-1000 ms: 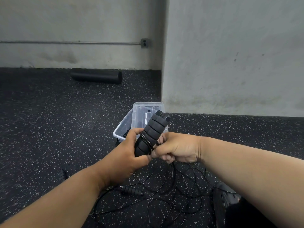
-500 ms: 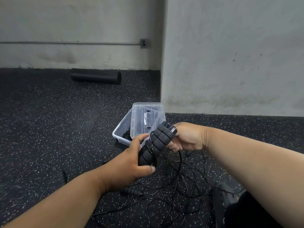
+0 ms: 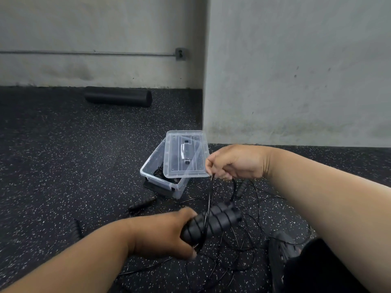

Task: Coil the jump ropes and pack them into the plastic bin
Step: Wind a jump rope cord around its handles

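Two bare hands work over a dark speckled rubber floor (image 3: 63, 155). The left hand (image 3: 163, 235) is curled round the lower end of a pair of black ribbed foam jump-rope handles (image 3: 213, 222), held side by side and tilted up to the right, with a few turns of thin black cord wound across them. The right hand (image 3: 234, 162) is raised higher and further out, its fingers closed in a pinch on a strand of thin black rope cord (image 3: 209, 195) that runs down from it to the two gripped handles.

Beneath both hands a loose tangle of black cord (image 3: 239, 250) lies spread on the floor in many overlapping loops; how many ropes make it up cannot be told. Three more black ribbed handles lie on the floor: one (image 3: 141, 205) just in front of the bin, one (image 3: 75, 229) off to the left, and one (image 3: 242, 188) under the right hand.

One clear plastic bin (image 3: 148, 172) sits on the floor near the wall corner, beyond the hands. Its one clear lid (image 3: 186, 155) rests crookedly across the top, leaving the left part open, and some black cord shows inside.

One black foam roller (image 3: 118, 99) lies against the far grey concrete wall (image 3: 296, 70), well apart from the bin. One grey outlet box (image 3: 181, 53) with a conduit pipe is fixed to that wall. One dark shoe (image 3: 283, 252) shows at the lower right.
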Motion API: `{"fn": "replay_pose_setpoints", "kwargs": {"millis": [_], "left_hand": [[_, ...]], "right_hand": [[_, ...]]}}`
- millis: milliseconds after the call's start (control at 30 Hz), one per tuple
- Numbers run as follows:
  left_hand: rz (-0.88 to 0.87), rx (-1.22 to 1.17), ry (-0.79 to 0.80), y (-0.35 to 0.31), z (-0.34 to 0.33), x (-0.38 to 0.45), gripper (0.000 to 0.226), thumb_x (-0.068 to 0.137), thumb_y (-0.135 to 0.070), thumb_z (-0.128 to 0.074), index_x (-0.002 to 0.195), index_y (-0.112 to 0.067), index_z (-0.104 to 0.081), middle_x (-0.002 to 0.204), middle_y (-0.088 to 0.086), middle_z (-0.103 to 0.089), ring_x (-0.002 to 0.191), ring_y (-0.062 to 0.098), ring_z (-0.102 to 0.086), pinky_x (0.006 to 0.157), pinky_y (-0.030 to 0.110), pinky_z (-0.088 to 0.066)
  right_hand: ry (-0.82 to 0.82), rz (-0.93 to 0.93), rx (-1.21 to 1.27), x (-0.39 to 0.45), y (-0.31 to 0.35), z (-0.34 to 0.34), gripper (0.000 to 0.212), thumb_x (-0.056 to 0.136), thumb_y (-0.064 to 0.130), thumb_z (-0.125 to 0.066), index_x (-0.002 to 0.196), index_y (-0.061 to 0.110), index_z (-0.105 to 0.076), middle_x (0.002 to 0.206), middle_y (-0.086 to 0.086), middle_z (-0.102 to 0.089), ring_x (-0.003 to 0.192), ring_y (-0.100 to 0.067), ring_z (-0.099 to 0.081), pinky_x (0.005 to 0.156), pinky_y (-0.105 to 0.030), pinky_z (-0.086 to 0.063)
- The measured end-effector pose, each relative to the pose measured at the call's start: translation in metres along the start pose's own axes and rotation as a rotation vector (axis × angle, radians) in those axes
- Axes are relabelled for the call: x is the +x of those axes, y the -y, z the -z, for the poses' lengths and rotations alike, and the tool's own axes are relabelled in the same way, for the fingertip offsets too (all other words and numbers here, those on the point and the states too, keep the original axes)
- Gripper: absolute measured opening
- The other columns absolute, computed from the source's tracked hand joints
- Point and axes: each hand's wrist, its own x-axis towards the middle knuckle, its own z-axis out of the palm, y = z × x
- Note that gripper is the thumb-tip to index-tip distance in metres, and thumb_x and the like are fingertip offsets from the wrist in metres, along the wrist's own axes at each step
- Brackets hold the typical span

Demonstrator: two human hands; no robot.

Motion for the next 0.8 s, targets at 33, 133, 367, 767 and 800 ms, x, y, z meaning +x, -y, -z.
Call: {"fn": "replay_pose_setpoints", "kwargs": {"millis": [33,133,367,767,800], "left_hand": [[0.026,0.014,0.019,0.001,-0.005,0.003,0.055,0.077,-0.047,-0.081,0.118,-0.045,-0.046,0.107,-0.012,-0.069,0.102,0.012,-0.068,0.094,0.041,-0.056],[0.111,-0.044,-0.041,0.011,-0.007,0.009,0.058,0.077,-0.047,-0.082,0.121,-0.041,-0.046,0.108,-0.011,-0.069,0.099,0.009,-0.067,0.093,0.038,-0.057],[0.177,-0.513,-0.262,0.036,0.022,0.001,0.056,0.084,-0.043,-0.085,0.130,-0.033,-0.054,0.108,0.006,-0.075,0.084,0.014,-0.070,0.076,0.031,-0.057],[0.259,-0.733,-0.424,0.018,0.010,0.016,0.042,0.089,-0.033,-0.082,0.121,-0.021,-0.058,0.091,0.007,-0.070,0.065,0.016,-0.063,0.053,0.027,-0.051],[0.267,-0.779,-0.436,0.018,0.011,0.017,0.040,0.090,-0.031,-0.080,0.122,-0.019,-0.058,0.087,0.007,-0.065,0.059,0.015,-0.057,0.048,0.025,-0.044]], "right_hand": [[0.008,0.017,-0.123,-0.004,0.008,-0.006,0.013,0.080,0.016,-0.057,0.085,0.004,-0.058,0.069,-0.002,-0.048,0.063,-0.014,-0.040,0.063,-0.027,-0.037],[-0.088,0.060,-0.492,-0.014,0.023,-0.015,0.034,0.091,0.039,-0.074,0.096,0.006,-0.067,0.083,-0.014,-0.063,0.076,-0.016,-0.054,0.082,-0.035,-0.050],[-0.177,0.011,-0.648,-0.040,0.014,0.008,0.039,0.092,0.051,-0.073,0.079,0.015,-0.066,0.068,0.007,-0.055,0.066,-0.012,-0.049,0.077,-0.037,-0.048],[-0.411,0.023,-0.719,-0.028,-0.012,0.027,0.016,0.088,0.043,-0.082,0.087,0.029,-0.074,0.084,0.015,-0.074,0.077,-0.003,-0.067,0.073,-0.023,-0.052],[-0.414,0.013,-0.709,-0.030,-0.015,0.031,0.016,0.088,0.043,-0.082,0.088,0.028,-0.075,0.084,0.015,-0.074,0.077,-0.001,-0.066,0.072,-0.021,-0.051]]}}
